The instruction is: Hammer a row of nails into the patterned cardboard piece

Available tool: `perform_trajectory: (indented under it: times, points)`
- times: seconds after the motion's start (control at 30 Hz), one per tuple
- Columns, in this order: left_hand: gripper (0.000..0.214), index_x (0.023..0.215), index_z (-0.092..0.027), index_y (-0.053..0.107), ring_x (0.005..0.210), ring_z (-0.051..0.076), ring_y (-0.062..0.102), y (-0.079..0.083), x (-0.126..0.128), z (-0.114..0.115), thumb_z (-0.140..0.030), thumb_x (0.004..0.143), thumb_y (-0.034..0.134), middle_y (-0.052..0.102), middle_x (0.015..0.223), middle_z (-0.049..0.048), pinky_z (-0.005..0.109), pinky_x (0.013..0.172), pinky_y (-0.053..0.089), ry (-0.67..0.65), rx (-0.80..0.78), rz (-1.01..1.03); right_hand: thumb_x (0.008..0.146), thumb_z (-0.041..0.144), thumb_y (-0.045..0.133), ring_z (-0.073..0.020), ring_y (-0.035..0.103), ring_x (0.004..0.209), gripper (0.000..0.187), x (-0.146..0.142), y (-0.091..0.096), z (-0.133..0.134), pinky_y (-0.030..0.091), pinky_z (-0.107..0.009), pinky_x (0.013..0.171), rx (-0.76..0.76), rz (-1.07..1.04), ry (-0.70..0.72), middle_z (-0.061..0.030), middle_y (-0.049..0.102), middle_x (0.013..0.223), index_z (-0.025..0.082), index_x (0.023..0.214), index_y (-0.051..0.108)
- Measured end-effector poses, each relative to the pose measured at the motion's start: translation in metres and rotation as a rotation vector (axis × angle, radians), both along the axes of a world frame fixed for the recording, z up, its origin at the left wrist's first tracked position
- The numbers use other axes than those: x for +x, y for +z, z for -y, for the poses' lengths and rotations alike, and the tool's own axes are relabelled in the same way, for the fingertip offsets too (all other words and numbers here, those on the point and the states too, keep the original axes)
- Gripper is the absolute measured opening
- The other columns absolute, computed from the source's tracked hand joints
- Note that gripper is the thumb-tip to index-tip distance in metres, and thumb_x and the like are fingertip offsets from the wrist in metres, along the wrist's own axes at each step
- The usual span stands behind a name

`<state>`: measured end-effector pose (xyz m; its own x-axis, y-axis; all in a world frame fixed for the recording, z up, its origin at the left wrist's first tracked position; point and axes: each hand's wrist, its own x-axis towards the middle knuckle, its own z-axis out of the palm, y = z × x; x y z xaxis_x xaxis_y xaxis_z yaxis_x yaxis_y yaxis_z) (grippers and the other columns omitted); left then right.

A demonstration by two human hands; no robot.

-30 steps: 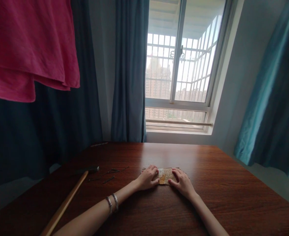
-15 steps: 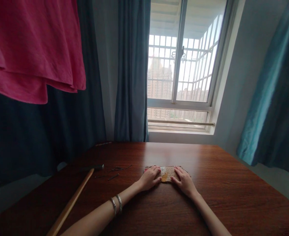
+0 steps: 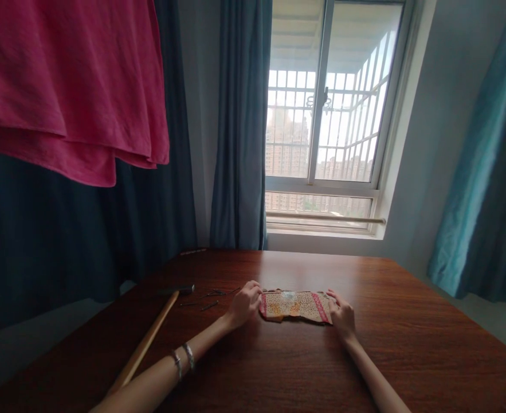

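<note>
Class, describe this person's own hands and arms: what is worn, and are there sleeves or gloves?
The left hand and right hand wear no gloves, and no sleeve shows on the left forearm or right forearm. Two silver-coloured bracelets circle the left forearm side by side; the one nearer the hand looks broader. None shows on the right. Finer markings are too small to tell.

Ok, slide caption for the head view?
Left hand and right hand at opposite ends of a speckled, red-striped panel; hammer at left.
</note>
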<state>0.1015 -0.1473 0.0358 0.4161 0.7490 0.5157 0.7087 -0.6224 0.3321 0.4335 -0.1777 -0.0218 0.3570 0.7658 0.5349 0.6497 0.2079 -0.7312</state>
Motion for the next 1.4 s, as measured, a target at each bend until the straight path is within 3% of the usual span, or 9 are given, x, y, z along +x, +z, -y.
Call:
perform_trajectory:
  times: [0.1, 0.23, 0.37, 0.5, 0.87, 1.13, 1.27, 1.4]
  points:
    - [0.020, 0.079, -0.019, 0.061, 0.094, 0.017, 0.056, 0.025, -0.045, -0.012, -0.025, 0.085, 0.042, 0.059, 0.098, 0.0057, 0.024, 0.075, 0.044, 0.212, -0.068, -0.156, 0.075, 0.026, 0.042, -0.0240, 0.060, 0.106, 0.031, -0.004, 0.001, 0.002, 0.044, -0.039, 0.096, -0.010, 0.038, 0.053, -0.0103, 0.065, 0.114, 0.017, 0.090, 0.068]
    - [0.022, 0.078, -0.018, 0.065, 0.084, 0.021, 0.062, 0.049, -0.109, -0.033, -0.030, 0.082, 0.046, 0.065, 0.088, 0.0076, 0.026, 0.069, 0.043, 0.577, -0.316, -0.261, 0.076, 0.024, 0.042, -0.0235, 0.060, 0.102, 0.028, -0.008, 0.002, 0.005, 0.044, -0.039, 0.093, 0.001, 0.099, 0.099, -0.0094, 0.066, 0.108, 0.018, 0.082, 0.068]
    - [0.013, 0.078, -0.019, 0.067, 0.085, 0.024, 0.064, 0.046, -0.156, -0.042, -0.023, 0.069, 0.058, 0.068, 0.089, 0.0082, 0.027, 0.067, 0.044, 0.647, -0.517, -0.358, 0.076, 0.024, 0.043, -0.0229, 0.062, 0.095, 0.026, -0.011, 0.004, 0.006, 0.045, -0.037, 0.090, -0.005, 0.125, 0.125, -0.0085, 0.067, 0.100, 0.019, 0.077, 0.068]
    - [0.019, 0.081, -0.019, 0.065, 0.086, 0.024, 0.064, 0.031, -0.173, -0.034, -0.012, 0.065, 0.058, 0.068, 0.090, 0.0077, 0.028, 0.068, 0.046, 0.600, -0.508, -0.477, 0.077, 0.022, 0.043, -0.0220, 0.061, 0.094, 0.025, -0.012, 0.005, 0.008, 0.044, -0.036, 0.089, 0.002, 0.156, 0.151, -0.0072, 0.068, 0.095, 0.021, 0.075, 0.068]
    - [0.026, 0.081, -0.016, 0.062, 0.096, 0.026, 0.062, 0.022, -0.165, -0.025, 0.000, 0.074, 0.043, 0.065, 0.094, 0.0119, 0.035, 0.081, 0.045, 0.488, -0.342, -0.650, 0.076, 0.022, 0.044, -0.0214, 0.062, 0.087, 0.023, -0.017, 0.012, 0.017, 0.046, -0.033, 0.083, -0.021, 0.185, 0.172, -0.0053, 0.068, 0.088, 0.022, 0.072, 0.067]
    - [0.019, 0.081, -0.017, 0.060, 0.095, 0.026, 0.061, 0.033, -0.153, -0.022, -0.005, 0.077, 0.046, 0.062, 0.092, 0.0104, 0.037, 0.085, 0.045, 0.384, -0.266, -0.663, 0.077, 0.024, 0.044, -0.0224, 0.062, 0.085, 0.024, -0.016, 0.013, 0.017, 0.047, -0.035, 0.082, -0.021, 0.164, 0.188, -0.0059, 0.068, 0.086, 0.022, 0.072, 0.068]
    - [0.020, 0.091, -0.015, 0.057, 0.086, 0.023, 0.062, 0.045, -0.122, -0.027, -0.008, 0.084, 0.039, 0.059, 0.092, 0.0114, 0.035, 0.080, 0.047, 0.300, -0.162, -0.628, 0.076, 0.028, 0.045, -0.0235, 0.063, 0.082, 0.025, -0.026, 0.017, 0.017, 0.050, -0.037, 0.075, -0.001, 0.022, 0.179, -0.0080, 0.069, 0.089, 0.020, 0.079, 0.069]
    - [0.017, 0.093, -0.015, 0.054, 0.081, 0.020, 0.061, 0.044, -0.065, -0.026, -0.013, 0.088, 0.037, 0.057, 0.093, 0.0103, 0.030, 0.075, 0.047, 0.099, -0.044, -0.586, 0.072, 0.030, 0.051, -0.0234, 0.064, 0.083, 0.023, -0.046, 0.025, 0.021, 0.051, -0.032, 0.067, -0.004, -0.158, 0.210, -0.0094, 0.069, 0.095, 0.019, 0.079, 0.069]
